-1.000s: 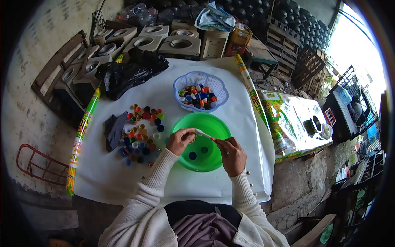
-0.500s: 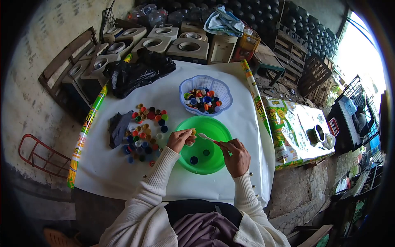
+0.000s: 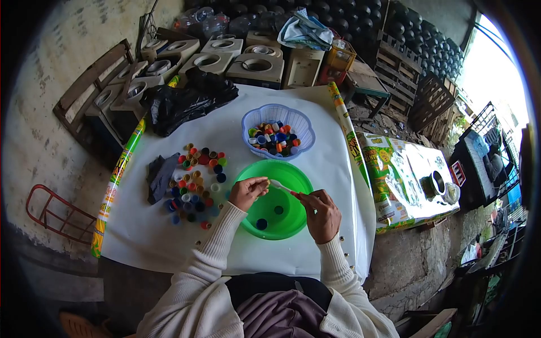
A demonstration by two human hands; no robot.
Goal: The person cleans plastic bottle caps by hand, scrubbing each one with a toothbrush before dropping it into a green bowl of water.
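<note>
Over the green basin (image 3: pixel 296 221), my left hand (image 3: pixel 249 194) pinches a small yellowish bottle cap (image 3: pixel 270 182), mostly hidden by the fingers. My right hand (image 3: pixel 322 215) grips a toothbrush (image 3: pixel 287 190) with a white and red handle. Its head points left and meets the cap at my left fingertips. Down in the basin lie two dark bottle caps, one blue (image 3: pixel 261 224) and one darker (image 3: pixel 278 210). Left of the basin, many loose bottle caps (image 3: pixel 197 188) of mixed colours are spread on the white table covering. Behind it stands a blue-violet plastic basket (image 3: pixel 307 127) holding more caps.
A dark grey cloth (image 3: pixel 162 177) lies left of the loose caps. The black plastic bag (image 3: pixel 186 101) is crumpled at the back left. Patterned rolled edges (image 3: pixel 121 169) border the table covering (image 3: pixel 169 248). Stove-like units (image 3: pixel 256 66) stand behind.
My left fingers have closed further around the cap, covering more of it. The toothbrush head has come slightly left, up to the fingertips. The view has shifted slightly.
</note>
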